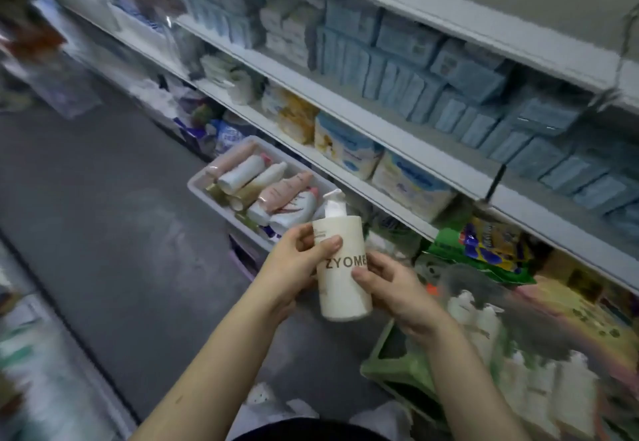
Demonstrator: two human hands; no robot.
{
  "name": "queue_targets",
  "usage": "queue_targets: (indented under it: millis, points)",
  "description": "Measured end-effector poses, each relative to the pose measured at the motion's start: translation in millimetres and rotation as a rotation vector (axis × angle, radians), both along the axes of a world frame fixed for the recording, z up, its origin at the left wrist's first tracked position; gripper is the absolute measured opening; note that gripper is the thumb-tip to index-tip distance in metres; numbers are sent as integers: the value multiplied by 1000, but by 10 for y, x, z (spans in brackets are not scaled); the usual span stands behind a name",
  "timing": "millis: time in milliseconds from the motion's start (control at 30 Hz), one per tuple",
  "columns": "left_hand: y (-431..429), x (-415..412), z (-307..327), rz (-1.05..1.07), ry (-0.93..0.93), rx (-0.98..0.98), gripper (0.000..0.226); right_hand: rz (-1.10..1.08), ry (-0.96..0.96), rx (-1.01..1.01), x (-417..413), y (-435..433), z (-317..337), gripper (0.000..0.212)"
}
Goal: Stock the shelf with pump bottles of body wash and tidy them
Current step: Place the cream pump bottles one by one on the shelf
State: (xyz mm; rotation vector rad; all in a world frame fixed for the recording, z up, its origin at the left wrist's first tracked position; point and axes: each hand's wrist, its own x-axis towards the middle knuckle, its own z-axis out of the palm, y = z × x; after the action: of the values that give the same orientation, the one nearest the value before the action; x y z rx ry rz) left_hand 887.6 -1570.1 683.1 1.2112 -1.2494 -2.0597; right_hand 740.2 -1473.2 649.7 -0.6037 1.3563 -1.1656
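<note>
I hold a cream pump bottle (340, 268) with brown lettering upright in front of me, its white pump head pointing left. My left hand (299, 264) grips its left side, thumb across the label. My right hand (390, 288) grips its right side lower down, thumb on the front. A white tray (207, 178) on the floor beyond holds several lying bottles and tubes, pink and white. More white pump bottles (484, 323) stand blurred at the lower right, on the bottom shelf level.
White shelving (397, 143) runs along the right, stacked with blue packs above and baby-wipe packs lower. A green plastic crate (411, 368) sits under my right wrist. Green and yellow bags (491, 250) lie beside it. The grey aisle floor (103, 216) stretches left.
</note>
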Motion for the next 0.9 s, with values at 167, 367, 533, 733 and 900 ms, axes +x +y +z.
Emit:
queue_targets:
  millis: [167,367,533,733,900]
  points:
    - [-439,900,183,183,82,-78,37,123,-22,-94,838,-684,268,38]
    - [-876,1362,257,376,146,-85,29,168,-99,-118,1190,-1310,443,40]
    - [-1333,1525,388,469,78,-140,24,124,-117,-128,1167,-1892,489,70]
    - [-1795,1678,628,446,28,-260,41,185,-194,-223,1163,-2607,689,67]
    - [-2199,1842,690,559,45,-263,25,221,-183,-303,1334,-3185,869,89]
